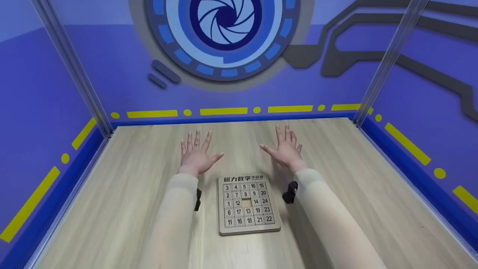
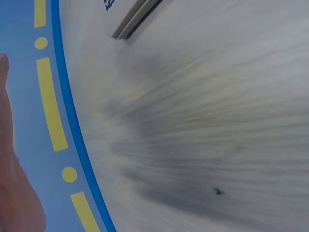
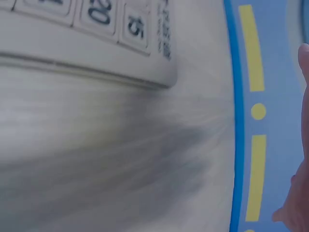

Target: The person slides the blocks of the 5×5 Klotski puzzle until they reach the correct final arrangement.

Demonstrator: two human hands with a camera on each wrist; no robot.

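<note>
A sliding number puzzle (image 1: 249, 229) lies flat on the wooden table, its numbered tiles in a square grid with one gap near the middle. Beyond its top left corner, my left hand (image 1: 196, 158) is held with fingers spread and holds nothing. On the other side, past the top right corner, my right hand (image 1: 286, 151) is likewise spread and bare. In the left wrist view only a corner of the puzzle (image 2: 126, 21) shows. The right wrist view has the tiles 20 and 15 on the puzzle (image 3: 106, 67) close up.
The pale wooden table (image 1: 123, 186) runs back to a blue wall (image 1: 224, 99) with yellow dashes. Blue side panels and metal corner posts (image 1: 73, 71) bound it left and right. A dark wrist camera (image 1: 290, 192) sits by the right cuff, another (image 1: 198, 200) by the left.
</note>
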